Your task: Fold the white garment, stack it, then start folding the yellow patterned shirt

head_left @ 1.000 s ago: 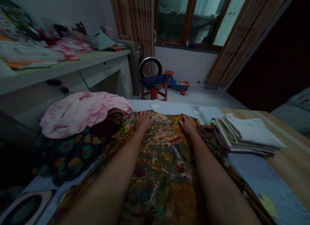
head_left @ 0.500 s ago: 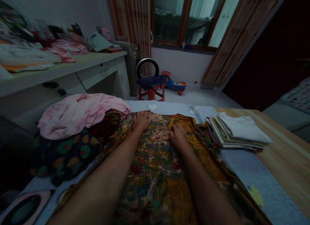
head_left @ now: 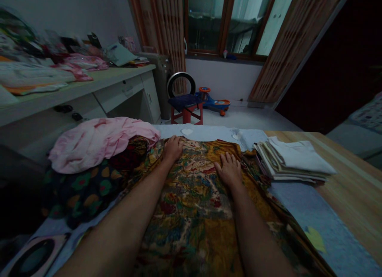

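Note:
A yellow and green patterned cloth (head_left: 191,213) lies spread over the table in front of me. My left hand (head_left: 172,148) rests on its far edge, fingers curled down onto the fabric. My right hand (head_left: 229,169) lies flat on the cloth a little nearer to me, fingers stretched out and apart. Neither hand grips anything that I can see. Both forearms run along the cloth towards the camera.
A pink garment (head_left: 98,139) sits on a dark spotted cloth (head_left: 80,189) at the left. A stack of folded cloths (head_left: 294,161) lies at the right on the wooden table (head_left: 355,189). Beyond stand a cluttered desk (head_left: 89,86), a red stool (head_left: 186,108) and a toy car (head_left: 215,102).
My right hand slid back towards me over the cloth, then opened flat with fingers spread. My left hand stayed at the far edge.

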A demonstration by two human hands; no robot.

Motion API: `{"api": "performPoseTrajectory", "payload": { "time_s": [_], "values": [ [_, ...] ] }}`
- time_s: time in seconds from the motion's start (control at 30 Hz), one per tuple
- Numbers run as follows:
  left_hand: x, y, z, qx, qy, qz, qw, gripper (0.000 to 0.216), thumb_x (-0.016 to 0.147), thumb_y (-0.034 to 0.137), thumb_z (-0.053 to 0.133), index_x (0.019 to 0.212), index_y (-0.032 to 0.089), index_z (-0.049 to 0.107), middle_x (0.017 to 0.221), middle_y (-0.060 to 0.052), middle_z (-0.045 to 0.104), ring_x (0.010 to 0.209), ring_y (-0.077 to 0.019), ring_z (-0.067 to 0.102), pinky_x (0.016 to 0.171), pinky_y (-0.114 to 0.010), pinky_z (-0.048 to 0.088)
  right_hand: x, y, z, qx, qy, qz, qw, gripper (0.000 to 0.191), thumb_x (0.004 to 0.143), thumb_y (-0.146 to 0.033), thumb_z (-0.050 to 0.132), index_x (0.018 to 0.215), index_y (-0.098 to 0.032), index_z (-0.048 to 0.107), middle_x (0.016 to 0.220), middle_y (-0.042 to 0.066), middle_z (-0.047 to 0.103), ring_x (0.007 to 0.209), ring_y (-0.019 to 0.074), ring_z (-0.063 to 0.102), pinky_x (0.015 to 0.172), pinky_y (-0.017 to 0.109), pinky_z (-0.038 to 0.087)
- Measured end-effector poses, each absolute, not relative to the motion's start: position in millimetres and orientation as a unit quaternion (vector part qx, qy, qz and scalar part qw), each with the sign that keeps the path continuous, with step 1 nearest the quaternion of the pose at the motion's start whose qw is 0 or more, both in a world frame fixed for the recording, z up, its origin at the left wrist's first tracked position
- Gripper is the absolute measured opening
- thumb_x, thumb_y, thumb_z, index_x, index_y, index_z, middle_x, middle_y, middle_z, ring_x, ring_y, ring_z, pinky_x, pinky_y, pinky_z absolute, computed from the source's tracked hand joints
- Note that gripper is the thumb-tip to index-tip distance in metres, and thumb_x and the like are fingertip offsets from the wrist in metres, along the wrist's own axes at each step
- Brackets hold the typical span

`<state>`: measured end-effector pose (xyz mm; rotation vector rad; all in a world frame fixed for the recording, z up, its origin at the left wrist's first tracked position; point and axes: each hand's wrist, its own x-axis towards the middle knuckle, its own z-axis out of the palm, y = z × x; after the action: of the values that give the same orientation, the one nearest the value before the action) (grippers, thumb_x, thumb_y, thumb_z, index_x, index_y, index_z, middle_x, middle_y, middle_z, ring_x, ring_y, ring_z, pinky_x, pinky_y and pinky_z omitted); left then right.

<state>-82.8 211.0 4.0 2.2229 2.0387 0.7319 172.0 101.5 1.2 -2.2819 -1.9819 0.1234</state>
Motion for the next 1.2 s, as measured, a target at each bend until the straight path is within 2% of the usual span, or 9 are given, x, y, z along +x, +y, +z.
{"api": "performPoseTrajectory", "payload": {
  "time_s": [0.17, 0.27, 0.37, 0.47, 0.53, 0.77, 0.93, 1.03, 1.2],
  "values": [
    [-74.4, 177.2, 19.7, 0.749, 0.625, 0.218, 0.031, 0.032, 0.093, 0.018, 0.038, 0.105, 0.018, 0.068, 0.115, -0.009, 0.066, 0.113, -0.0226, 0.058, 0.102, -0.036, 0.043, 171.3, 100.8, 0.2, -0.753, -0.653, 0.035, 0.071, 0.064, 0.097, -0.057, 0.033, 0.151, -0.022, 0.038, 0.160, 0.008, 0.029, 0.147, 0.0285, 0.021, 0.117, 0.047, 0.017],
    [-66.8, 133.6, 20.7, 0.792, 0.591, 0.140, 0.067, 0.030, 0.093, 0.021, 0.040, 0.106, 0.020, 0.067, 0.109, -0.009, 0.069, 0.105, -0.0229, 0.061, 0.095, -0.036, 0.047, 171.9, 101.4, 0.2, -0.755, -0.651, 0.038, 0.066, 0.064, 0.097, -0.056, 0.033, 0.151, -0.022, 0.038, 0.160, 0.008, 0.029, 0.147, 0.0283, 0.021, 0.117, 0.047, 0.017],
    [-69.3, 95.5, 13.4, 0.814, 0.568, 0.109, 0.055, 0.035, 0.099, 0.035, 0.036, 0.117, 0.022, 0.063, 0.121, -0.009, 0.066, 0.116, -0.0255, 0.057, 0.102, -0.040, 0.043, 172.6, 101.9, 0.6, -0.754, -0.653, 0.037, 0.065, 0.064, 0.097, -0.056, 0.033, 0.151, -0.022, 0.038, 0.161, 0.008, 0.029, 0.147, 0.0283, 0.022, 0.117, 0.047, 0.017],
    [-84.9, 81.1, 3.4, 0.800, 0.590, 0.096, 0.049, 0.045, 0.097, 0.047, 0.041, 0.136, 0.025, 0.052, 0.148, -0.008, 0.049, 0.138, -0.0290, 0.040, 0.113, -0.046, 0.033, 174.0, 102.7, 0.3, -0.752, -0.655, 0.038, 0.061, 0.065, 0.097, -0.056, 0.031, 0.151, -0.021, 0.037, 0.160, 0.008, 0.029, 0.147, 0.0276, 0.022, 0.117, 0.047, 0.018],
    [-99.2, 83.8, -1.5, 0.777, 0.621, 0.092, 0.040, 0.053, 0.096, 0.051, 0.041, 0.142, 0.027, 0.046, 0.156, -0.007, 0.040, 0.145, -0.0303, 0.031, 0.116, -0.049, 0.027, 175.1, 103.4, -0.6, -0.752, -0.655, 0.041, 0.055, 0.065, 0.097, -0.057, 0.031, 0.151, -0.022, 0.037, 0.160, 0.008, 0.029, 0.147, 0.0275, 0.021, 0.117, 0.047, 0.017],
    [-130.5, 109.3, 4.7, 0.748, 0.654, 0.089, 0.065, 0.048, 0.100, 0.040, 0.029, 0.142, 0.024, 0.047, 0.152, -0.009, 0.045, 0.143, -0.0253, 0.035, 0.115, -0.045, 0.031, 176.6, 103.0, 0.4, -0.751, -0.654, 0.030, 0.086, 0.060, 0.096, -0.052, 0.038, 0.145, -0.018, 0.045, 0.156, 0.011, 0.036, 0.143, 0.0290, 0.028, 0.114, 0.045, 0.021],
    [-129.7, 110.5, 6.0, 0.763, 0.638, 0.102, 0.022, 0.046, 0.098, 0.039, 0.037, 0.140, 0.023, 0.048, 0.150, -0.010, 0.045, 0.140, -0.0257, 0.038, 0.114, -0.045, 0.032, 167.0, 99.7, 13.4, -0.700, -0.690, -0.001, 0.187, 0.038, 0.095, -0.036, 0.043, 0.123, -0.018, 0.062, 0.133, 0.012, 0.055, 0.122, 0.0270, 0.045, 0.103, 0.037, 0.033],
    [-130.1, 110.2, 1.5, 0.761, 0.638, 0.116, -0.013, 0.044, 0.098, 0.040, 0.035, 0.138, 0.025, 0.050, 0.148, -0.008, 0.048, 0.138, -0.0245, 0.040, 0.114, -0.042, 0.032, 160.2, 96.9, 16.4, -0.661, -0.732, 0.027, 0.162, 0.028, 0.094, -0.032, 0.046, 0.107, -0.021, 0.067, 0.116, 0.010, 0.060, 0.108, 0.0249, 0.051, 0.094, 0.035, 0.038],
    [-138.3, 119.2, -1.2, 0.722, 0.683, 0.099, -0.042, 0.046, 0.095, 0.042, 0.041, 0.135, 0.023, 0.053, 0.148, -0.011, 0.047, 0.139, -0.0280, 0.038, 0.117, -0.046, 0.025, 163.9, 95.3, 11.8, -0.723, -0.679, 0.014, 0.130, 0.024, 0.092, -0.030, 0.049, 0.107, -0.024, 0.067, 0.117, 0.011, 0.059, 0.109, 0.0272, 0.050, 0.090, 0.037, 0.039]
  ]
}}
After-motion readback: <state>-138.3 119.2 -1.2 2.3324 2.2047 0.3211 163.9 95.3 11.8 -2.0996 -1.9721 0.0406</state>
